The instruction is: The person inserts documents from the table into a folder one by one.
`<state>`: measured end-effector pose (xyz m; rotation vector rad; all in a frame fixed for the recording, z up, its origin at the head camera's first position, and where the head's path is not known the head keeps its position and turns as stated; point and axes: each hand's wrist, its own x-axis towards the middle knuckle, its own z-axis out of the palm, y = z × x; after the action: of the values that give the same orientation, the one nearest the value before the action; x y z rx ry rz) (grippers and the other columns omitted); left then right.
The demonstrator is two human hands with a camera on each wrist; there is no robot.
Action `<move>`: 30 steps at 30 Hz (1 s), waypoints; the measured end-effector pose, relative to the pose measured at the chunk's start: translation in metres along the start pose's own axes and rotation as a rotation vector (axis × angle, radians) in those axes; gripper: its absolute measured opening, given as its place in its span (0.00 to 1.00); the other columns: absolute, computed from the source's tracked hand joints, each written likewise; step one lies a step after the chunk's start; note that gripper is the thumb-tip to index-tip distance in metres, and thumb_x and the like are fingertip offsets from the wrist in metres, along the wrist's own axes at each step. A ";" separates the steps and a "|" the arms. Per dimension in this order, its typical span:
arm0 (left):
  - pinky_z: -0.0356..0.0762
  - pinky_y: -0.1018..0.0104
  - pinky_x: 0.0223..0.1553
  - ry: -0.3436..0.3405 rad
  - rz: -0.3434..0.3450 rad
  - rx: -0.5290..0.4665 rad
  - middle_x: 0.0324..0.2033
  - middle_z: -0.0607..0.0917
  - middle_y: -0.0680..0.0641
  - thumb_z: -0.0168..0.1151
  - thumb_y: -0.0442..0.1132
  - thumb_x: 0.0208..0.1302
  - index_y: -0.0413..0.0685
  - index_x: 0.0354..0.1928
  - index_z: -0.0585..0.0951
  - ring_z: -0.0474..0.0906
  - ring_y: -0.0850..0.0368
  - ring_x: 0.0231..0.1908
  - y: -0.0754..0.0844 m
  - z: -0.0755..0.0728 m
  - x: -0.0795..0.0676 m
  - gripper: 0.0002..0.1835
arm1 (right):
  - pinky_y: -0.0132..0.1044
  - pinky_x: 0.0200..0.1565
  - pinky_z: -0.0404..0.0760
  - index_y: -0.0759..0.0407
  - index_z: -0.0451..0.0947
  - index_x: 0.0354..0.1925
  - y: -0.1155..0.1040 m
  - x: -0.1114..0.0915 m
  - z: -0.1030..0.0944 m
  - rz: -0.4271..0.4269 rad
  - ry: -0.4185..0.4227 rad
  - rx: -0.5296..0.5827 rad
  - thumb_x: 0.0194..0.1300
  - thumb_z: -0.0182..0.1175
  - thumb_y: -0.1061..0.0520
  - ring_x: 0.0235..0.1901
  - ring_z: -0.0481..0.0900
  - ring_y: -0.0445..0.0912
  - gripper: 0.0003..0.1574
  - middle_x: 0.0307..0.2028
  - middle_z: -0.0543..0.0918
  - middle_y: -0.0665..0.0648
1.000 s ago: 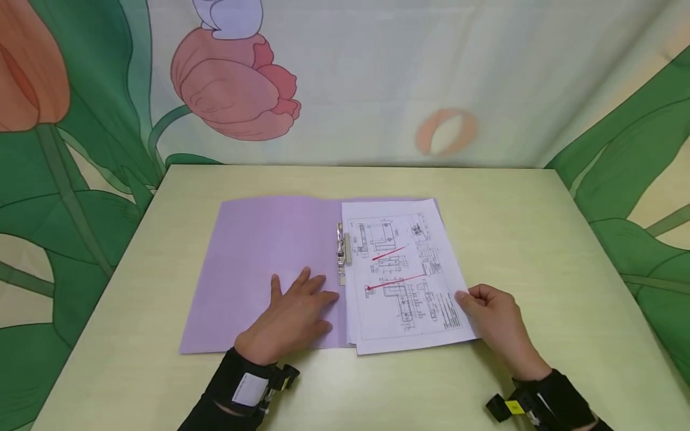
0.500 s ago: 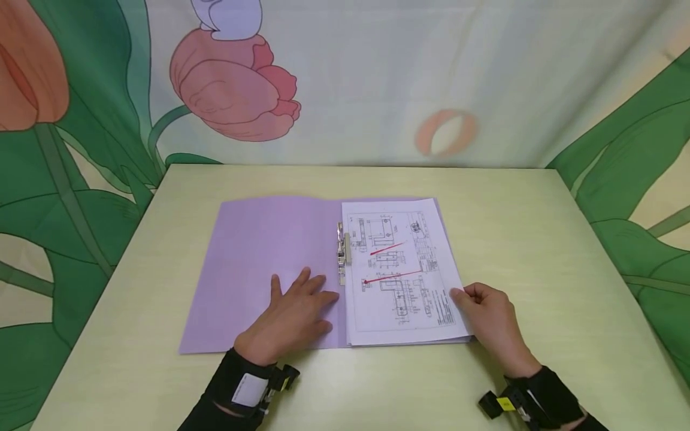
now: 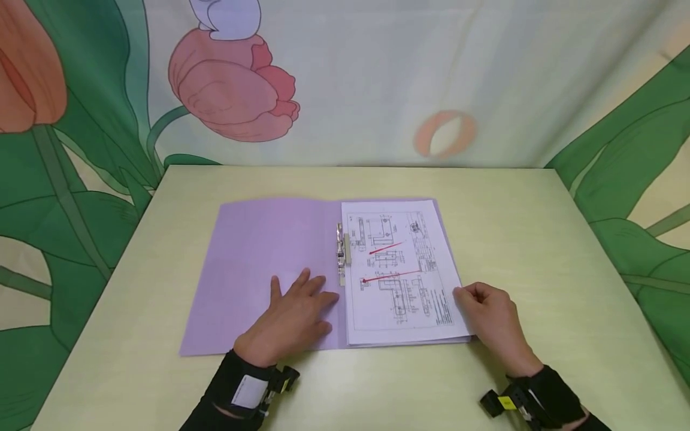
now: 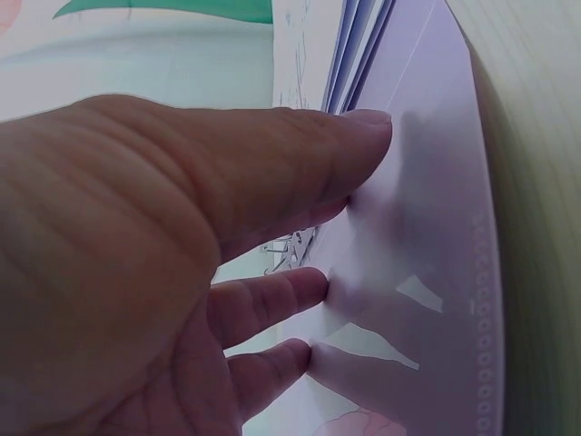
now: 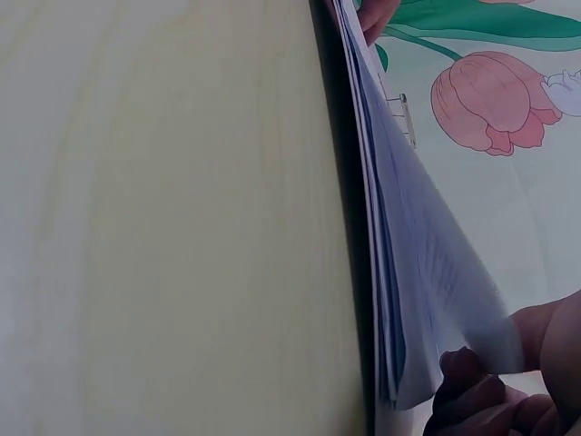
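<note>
A purple folder [image 3: 253, 239] lies spread flat on the table, with a metal clip [image 3: 344, 254] along its spine. On its right half rests a stack of paper; the top sheet [image 3: 399, 263] carries technical drawings with two red lines. My left hand [image 3: 291, 317] presses on the folder's left cover, fingers spread, and in the left wrist view the thumb and fingertips touch the purple surface. At the sheet's lower right edge, my right hand [image 3: 493, 317] pinches the paper between thumb and curled fingers. The right wrist view shows that corner [image 5: 481, 336] lifted above the sheets below.
The pale wooden table [image 3: 539, 257] extends around the folder on all sides. Behind it hangs a curtain [image 3: 356, 84] printed with large flowers and leaves. Black straps with small cameras sit on both wrists.
The top sheet has shifted left and away from me, lining up with the stack. My right hand moved slightly left with it. The left hand has stayed in place.
</note>
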<state>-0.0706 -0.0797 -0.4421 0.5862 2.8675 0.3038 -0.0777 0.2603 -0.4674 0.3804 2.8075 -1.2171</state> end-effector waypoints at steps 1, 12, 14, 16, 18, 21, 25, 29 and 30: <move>0.41 0.20 0.60 -0.001 -0.003 -0.004 0.69 0.68 0.47 0.67 0.50 0.58 0.62 0.60 0.78 0.49 0.40 0.72 0.000 0.000 0.000 0.26 | 0.37 0.21 0.73 0.65 0.81 0.41 0.000 0.000 0.000 -0.002 -0.005 0.001 0.70 0.53 0.45 0.25 0.75 0.50 0.24 0.29 0.81 0.61; 0.42 0.19 0.59 0.009 0.000 -0.010 0.68 0.69 0.46 0.67 0.50 0.58 0.61 0.60 0.78 0.50 0.40 0.72 0.000 0.000 0.004 0.26 | 0.37 0.21 0.72 0.65 0.81 0.39 0.000 0.005 0.000 -0.004 -0.014 -0.013 0.69 0.55 0.50 0.25 0.75 0.49 0.19 0.28 0.81 0.61; 0.41 0.19 0.59 0.006 -0.002 -0.016 0.68 0.69 0.46 0.67 0.50 0.58 0.61 0.60 0.78 0.50 0.39 0.72 0.000 0.000 0.004 0.26 | 0.37 0.22 0.72 0.65 0.81 0.40 0.000 0.006 0.000 0.007 -0.020 -0.016 0.69 0.55 0.50 0.25 0.74 0.50 0.18 0.28 0.81 0.61; 0.41 0.19 0.59 0.004 -0.001 -0.019 0.68 0.69 0.46 0.68 0.50 0.58 0.60 0.60 0.78 0.50 0.39 0.71 0.000 0.001 0.004 0.26 | 0.37 0.23 0.72 0.65 0.81 0.40 0.001 0.006 0.000 0.020 -0.028 -0.015 0.69 0.55 0.50 0.26 0.75 0.49 0.18 0.29 0.81 0.61; 0.41 0.19 0.59 0.004 0.001 -0.020 0.68 0.69 0.46 0.68 0.50 0.57 0.60 0.60 0.79 0.50 0.39 0.71 0.001 0.002 0.004 0.26 | 0.37 0.24 0.71 0.65 0.81 0.41 0.002 0.006 0.000 0.029 -0.032 -0.012 0.69 0.55 0.50 0.26 0.74 0.49 0.19 0.30 0.81 0.61; 0.41 0.19 0.59 0.006 0.002 -0.022 0.68 0.69 0.46 0.68 0.49 0.58 0.60 0.60 0.78 0.51 0.39 0.71 0.001 0.002 0.004 0.26 | 0.37 0.24 0.71 0.65 0.81 0.41 0.002 0.006 0.001 0.030 -0.034 -0.009 0.70 0.55 0.49 0.27 0.74 0.49 0.20 0.29 0.81 0.60; 0.42 0.19 0.59 0.011 0.007 -0.023 0.68 0.69 0.46 0.68 0.49 0.58 0.60 0.60 0.78 0.51 0.39 0.71 0.000 0.002 0.004 0.26 | 0.37 0.24 0.71 0.65 0.81 0.41 0.002 0.007 0.001 0.028 -0.041 -0.009 0.70 0.55 0.49 0.27 0.74 0.50 0.19 0.29 0.81 0.60; 0.42 0.19 0.59 0.017 0.014 -0.025 0.67 0.70 0.46 0.68 0.48 0.58 0.61 0.59 0.79 0.51 0.40 0.71 -0.001 0.002 0.004 0.25 | 0.37 0.25 0.71 0.65 0.81 0.41 0.002 0.008 0.001 0.033 -0.041 -0.021 0.69 0.55 0.50 0.27 0.74 0.50 0.18 0.29 0.80 0.60; 0.42 0.19 0.59 0.018 0.016 -0.026 0.67 0.70 0.46 0.68 0.48 0.57 0.60 0.59 0.79 0.51 0.39 0.71 -0.002 0.002 0.004 0.25 | 0.37 0.25 0.70 0.65 0.81 0.40 0.001 0.009 0.001 0.031 -0.041 -0.022 0.69 0.55 0.50 0.28 0.73 0.50 0.18 0.29 0.80 0.60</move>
<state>-0.0742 -0.0794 -0.4446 0.6043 2.8726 0.3504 -0.0861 0.2626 -0.4702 0.3920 2.7671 -1.1729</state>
